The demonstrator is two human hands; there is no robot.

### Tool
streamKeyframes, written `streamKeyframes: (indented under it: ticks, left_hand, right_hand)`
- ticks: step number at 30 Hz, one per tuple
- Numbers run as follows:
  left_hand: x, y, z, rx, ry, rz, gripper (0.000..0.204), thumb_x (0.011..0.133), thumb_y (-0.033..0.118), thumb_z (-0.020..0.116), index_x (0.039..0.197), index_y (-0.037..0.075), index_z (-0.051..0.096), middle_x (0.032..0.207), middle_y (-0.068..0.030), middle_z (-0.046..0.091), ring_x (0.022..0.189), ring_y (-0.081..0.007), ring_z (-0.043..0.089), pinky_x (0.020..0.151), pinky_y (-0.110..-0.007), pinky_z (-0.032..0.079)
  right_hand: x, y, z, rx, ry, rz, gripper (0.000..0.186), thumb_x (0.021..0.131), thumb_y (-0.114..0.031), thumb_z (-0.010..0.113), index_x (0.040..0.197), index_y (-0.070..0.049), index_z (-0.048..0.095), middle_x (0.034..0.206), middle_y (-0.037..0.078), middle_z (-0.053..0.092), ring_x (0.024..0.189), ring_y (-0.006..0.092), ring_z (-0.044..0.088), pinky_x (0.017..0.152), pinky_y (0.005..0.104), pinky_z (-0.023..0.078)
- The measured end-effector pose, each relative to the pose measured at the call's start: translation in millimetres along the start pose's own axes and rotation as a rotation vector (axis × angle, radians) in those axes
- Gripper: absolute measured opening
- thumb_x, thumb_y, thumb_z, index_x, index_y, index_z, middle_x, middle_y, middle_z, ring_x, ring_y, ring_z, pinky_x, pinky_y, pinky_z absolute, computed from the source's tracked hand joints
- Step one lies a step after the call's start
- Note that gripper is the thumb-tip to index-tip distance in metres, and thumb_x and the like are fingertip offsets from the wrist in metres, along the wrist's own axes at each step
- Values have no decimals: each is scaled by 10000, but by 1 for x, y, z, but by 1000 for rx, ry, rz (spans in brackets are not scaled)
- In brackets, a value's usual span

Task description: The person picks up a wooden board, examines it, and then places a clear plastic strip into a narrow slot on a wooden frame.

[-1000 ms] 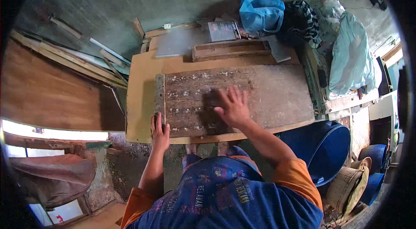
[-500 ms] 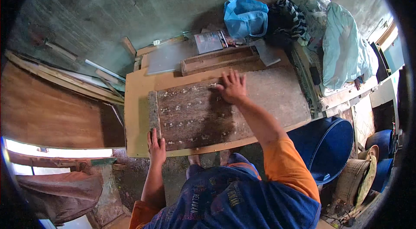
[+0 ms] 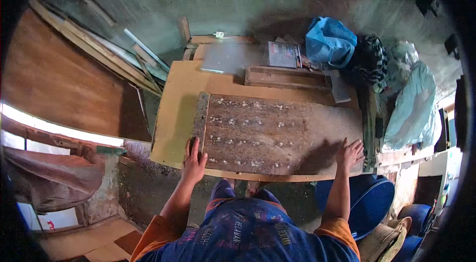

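A worn dark wooden board (image 3: 277, 133), speckled with pale spots, lies flat on a light plywood sheet (image 3: 173, 113) that serves as a work surface. My left hand (image 3: 194, 162) rests on the board's near left corner, fingers spread over its edge. At the board's near right corner my right hand (image 3: 350, 153) lies flat with its fingers apart. Neither hand holds anything.
A shallow wooden frame (image 3: 287, 77) and a grey sheet (image 3: 224, 58) lie behind the board. A blue bag (image 3: 329, 42) and pale cloth bundles (image 3: 411, 108) sit at the right. Long planks (image 3: 99, 49) lean at the left. A blue drum (image 3: 372, 202) stands below right.
My right hand slid from the board's far middle to its near right corner. My left hand stayed at the near left corner. The view shifted a little.
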State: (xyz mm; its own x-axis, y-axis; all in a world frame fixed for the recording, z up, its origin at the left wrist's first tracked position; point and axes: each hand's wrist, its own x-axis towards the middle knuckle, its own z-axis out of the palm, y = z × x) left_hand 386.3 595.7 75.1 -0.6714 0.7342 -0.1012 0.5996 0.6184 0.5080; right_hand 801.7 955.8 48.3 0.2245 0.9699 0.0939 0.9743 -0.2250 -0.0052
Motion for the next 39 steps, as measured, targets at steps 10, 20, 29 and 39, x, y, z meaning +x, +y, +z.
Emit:
streamKeyframes:
  ticks: [10, 20, 29, 39]
  left_hand:
    - [-1, 3, -14, -88, 8, 62, 701, 902, 264, 589, 1498, 150, 240, 1491, -283, 216, 1335, -500, 287, 1058, -527, 347]
    - [2, 2, -26, -136, -110, -23, 742, 874, 265, 639, 1498, 207, 242, 1519, -228, 215, 1316, -463, 351, 1045, -490, 382]
    - [1, -15, -17, -133, -94, 86, 734, 900, 295, 597, 1509, 180, 205, 1514, -272, 180, 1279, -481, 391, 1032, -503, 391]
    - [4, -20, -30, -78, -146, 145, 781, 885, 284, 609, 1519, 165, 169, 1510, -275, 179, 1279, -481, 391, 1005, -515, 403]
  right_hand:
    - [1, -222, -11, 414, 15, -772, 542, 906, -184, 570, 1403, -68, 385, 1446, 205, 366, 1346, 395, 313, 1081, 459, 327]
    - [41, -313, 58, -155, -205, -916, 444, 893, -170, 506, 1335, -147, 468, 1375, 146, 453, 1309, 344, 389, 1070, 458, 339]
    - [16, -296, -10, -28, 204, -1205, 367, 808, -85, 553, 1169, -135, 597, 981, 121, 582, 991, 325, 549, 891, 430, 454]
    - [-135, -246, -58, -111, -159, -1284, 246, 850, -86, 497, 1080, -108, 580, 1020, 138, 595, 1024, 325, 560, 869, 440, 482]
